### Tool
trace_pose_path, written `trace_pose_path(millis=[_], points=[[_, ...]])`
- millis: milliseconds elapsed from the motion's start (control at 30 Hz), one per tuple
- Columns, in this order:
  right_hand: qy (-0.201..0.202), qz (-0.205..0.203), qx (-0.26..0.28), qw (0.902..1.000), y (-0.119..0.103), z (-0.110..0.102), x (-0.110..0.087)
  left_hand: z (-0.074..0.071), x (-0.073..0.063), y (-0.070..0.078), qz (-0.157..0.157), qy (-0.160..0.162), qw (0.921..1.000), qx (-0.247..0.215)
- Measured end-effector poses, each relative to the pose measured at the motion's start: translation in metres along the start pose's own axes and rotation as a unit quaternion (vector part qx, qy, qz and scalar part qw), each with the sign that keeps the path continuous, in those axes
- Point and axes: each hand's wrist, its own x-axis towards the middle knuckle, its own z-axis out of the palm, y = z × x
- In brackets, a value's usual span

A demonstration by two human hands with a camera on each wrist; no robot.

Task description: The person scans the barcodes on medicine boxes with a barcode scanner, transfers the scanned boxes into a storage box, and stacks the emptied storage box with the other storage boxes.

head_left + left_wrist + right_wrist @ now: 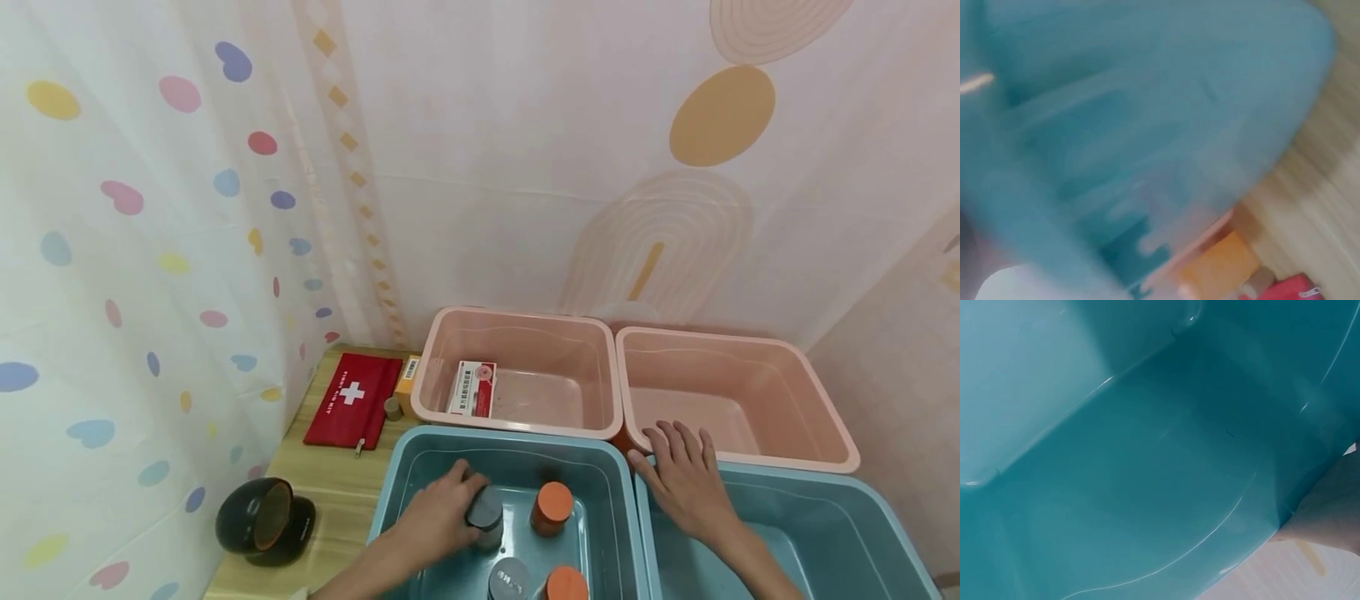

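Inside the near left blue bin [517, 435], our left hand [442, 512] pinches a grey-capped bottle [487, 521] near its top, probably because the deep walls favour reaching from above. Beside it stand 2 orange-capped bottles [552, 505] and 1 other bottle [510, 579], caps up, likely for easy grasping. Our right hand [686, 487], fingers spread, rests at the rims where the near right blue bin [795, 521] meets the far right pink bin [806, 396], perhaps to brace us.
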Motion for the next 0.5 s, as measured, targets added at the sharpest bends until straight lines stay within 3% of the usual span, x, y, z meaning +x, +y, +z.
trace_pose_path(millis=[133, 300, 367, 433, 500], points=[[0.002, 0.0, 0.001, 1.0, 0.0, 0.001, 0.001, -0.026, -0.023, 0.0, -0.039, 0.059, 0.991, -0.114], [0.002, 0.001, 0.0, 1.0, 0.0, 0.002, 0.001, -0.057, -0.062, -0.006, -0.119, 0.103, 0.9608, -0.228], [0.003, 0.002, -0.003, 1.0, 0.0, 0.002, 0.001, -0.069, -0.079, -0.012, -0.152, 0.117, 0.9513, -0.241], [0.004, 0.002, -0.005, 1.0, 0.001, 0.002, 0.0, -0.08, -0.096, -0.02, -0.173, 0.136, 0.9479, -0.23], [0.006, 0.002, -0.006, 1.0, 0.001, 0.002, 0.0, -0.085, -0.112, -0.03, -0.172, 0.181, 0.9437, -0.218]])
